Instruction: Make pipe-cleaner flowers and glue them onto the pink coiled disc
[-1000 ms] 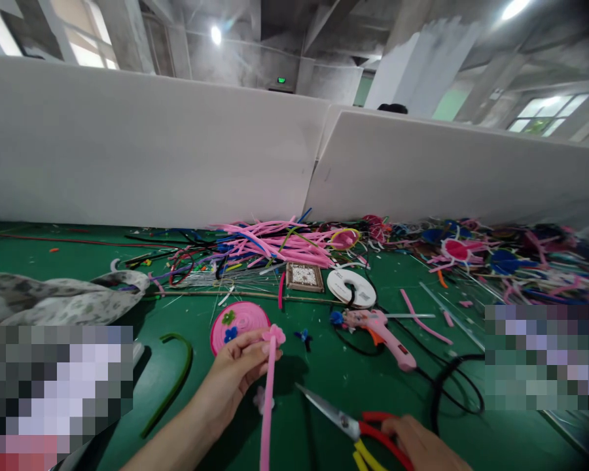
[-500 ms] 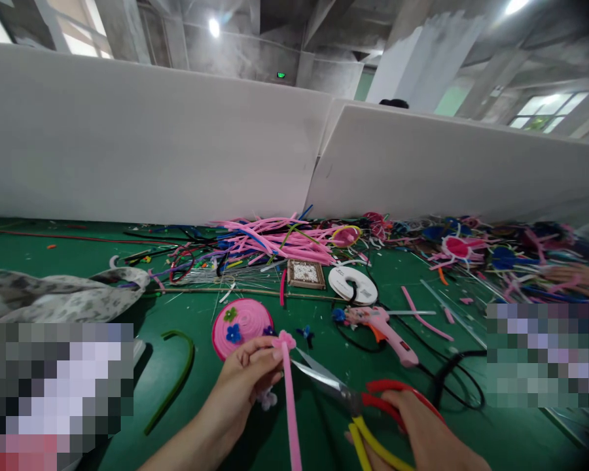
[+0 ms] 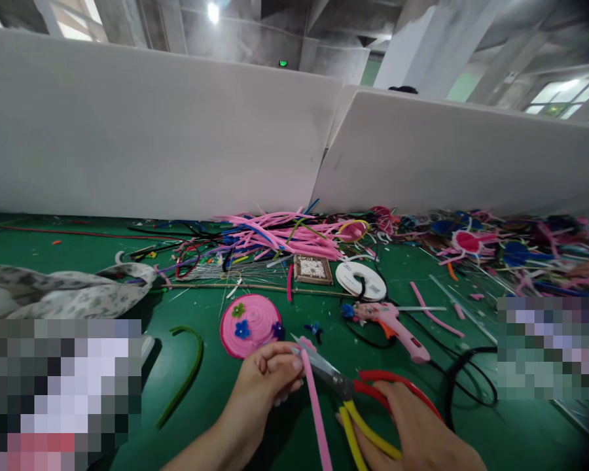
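Note:
Between its thumb and fingers, my left hand [image 3: 272,379] pinches a pink fuzzy stem [image 3: 315,409], which has a small flower shape at its top and hangs toward the lower edge. My right hand [image 3: 412,422] is wrapped round the red and yellow handles of scissors [image 3: 338,381]. The scissor blades reach the stem just below the flower, beside my left fingertips. Behind my left hand lies a round pink coiled disc [image 3: 252,322] bearing a green flower [image 3: 238,310], a blue flower [image 3: 242,329] and a dark purple one.
A pink glue gun [image 3: 392,326] with a black cable lies at right, near a white spool [image 3: 348,280] and small framed box [image 3: 313,269]. Pink stems [image 3: 285,235] are heaped behind. A bent green stem [image 3: 194,366] lies left. Another person's hand shows at far right.
The scissor blades have moved from beside the pink stem onto it, just under the flower. The view has shifted slightly, so things on the table appear further right.

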`<action>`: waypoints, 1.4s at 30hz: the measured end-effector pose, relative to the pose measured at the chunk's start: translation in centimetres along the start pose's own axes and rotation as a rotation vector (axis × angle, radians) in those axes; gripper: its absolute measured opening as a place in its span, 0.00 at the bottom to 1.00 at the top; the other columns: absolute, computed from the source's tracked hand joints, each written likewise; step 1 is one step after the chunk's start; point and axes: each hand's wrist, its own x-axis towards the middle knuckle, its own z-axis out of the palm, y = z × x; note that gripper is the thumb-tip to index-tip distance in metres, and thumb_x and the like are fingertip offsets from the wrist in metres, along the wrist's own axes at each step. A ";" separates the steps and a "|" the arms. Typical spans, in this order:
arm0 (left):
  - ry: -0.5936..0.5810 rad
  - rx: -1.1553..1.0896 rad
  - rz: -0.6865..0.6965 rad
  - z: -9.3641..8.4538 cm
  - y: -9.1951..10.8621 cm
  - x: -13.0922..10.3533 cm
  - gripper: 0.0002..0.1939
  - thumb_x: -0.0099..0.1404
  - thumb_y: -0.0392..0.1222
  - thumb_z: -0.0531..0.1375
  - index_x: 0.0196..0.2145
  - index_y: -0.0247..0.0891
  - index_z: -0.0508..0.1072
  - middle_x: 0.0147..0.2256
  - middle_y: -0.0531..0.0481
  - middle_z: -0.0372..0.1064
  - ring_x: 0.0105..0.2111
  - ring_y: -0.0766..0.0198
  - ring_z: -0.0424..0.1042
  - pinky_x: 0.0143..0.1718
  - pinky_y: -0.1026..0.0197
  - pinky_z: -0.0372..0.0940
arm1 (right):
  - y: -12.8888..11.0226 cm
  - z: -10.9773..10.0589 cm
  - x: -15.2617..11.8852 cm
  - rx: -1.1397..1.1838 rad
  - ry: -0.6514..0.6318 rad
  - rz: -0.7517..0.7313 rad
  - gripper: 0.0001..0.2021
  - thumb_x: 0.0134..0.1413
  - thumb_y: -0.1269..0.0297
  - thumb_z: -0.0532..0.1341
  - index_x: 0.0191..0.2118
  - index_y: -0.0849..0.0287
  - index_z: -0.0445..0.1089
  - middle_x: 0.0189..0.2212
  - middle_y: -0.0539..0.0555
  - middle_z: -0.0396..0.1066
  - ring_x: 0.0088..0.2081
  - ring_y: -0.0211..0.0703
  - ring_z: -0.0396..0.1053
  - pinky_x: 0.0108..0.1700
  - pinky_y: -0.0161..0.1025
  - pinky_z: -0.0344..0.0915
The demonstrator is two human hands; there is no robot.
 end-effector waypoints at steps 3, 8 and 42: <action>-0.010 0.023 0.012 -0.2 -0.2 0.2 0.18 0.43 0.43 0.73 0.31 0.33 0.75 0.20 0.53 0.71 0.17 0.74 0.66 0.15 0.75 0.49 | -0.3 -0.1 0.6 -0.047 0.009 -0.022 0.18 0.60 0.53 0.47 0.37 0.62 0.66 0.27 0.58 0.75 0.26 0.44 0.75 0.21 0.33 0.66; -0.020 0.043 0.037 -0.3 -0.2 0.3 0.17 0.44 0.43 0.72 0.30 0.33 0.75 0.19 0.52 0.71 0.16 0.74 0.65 0.15 0.74 0.49 | -0.8 0.2 1.3 -0.044 -0.071 0.001 0.19 0.60 0.51 0.47 0.30 0.59 0.65 0.15 0.52 0.69 0.14 0.41 0.69 0.14 0.33 0.58; -0.254 0.210 -0.031 0.5 1.2 -1.2 0.16 0.47 0.42 0.72 0.32 0.33 0.73 0.22 0.52 0.75 0.23 0.70 0.73 0.25 0.71 0.64 | -0.8 -2.0 7.0 1.252 -0.522 0.593 0.13 0.50 0.59 0.61 0.41 0.59 0.72 0.32 0.54 0.75 0.32 0.41 0.73 0.34 0.35 0.69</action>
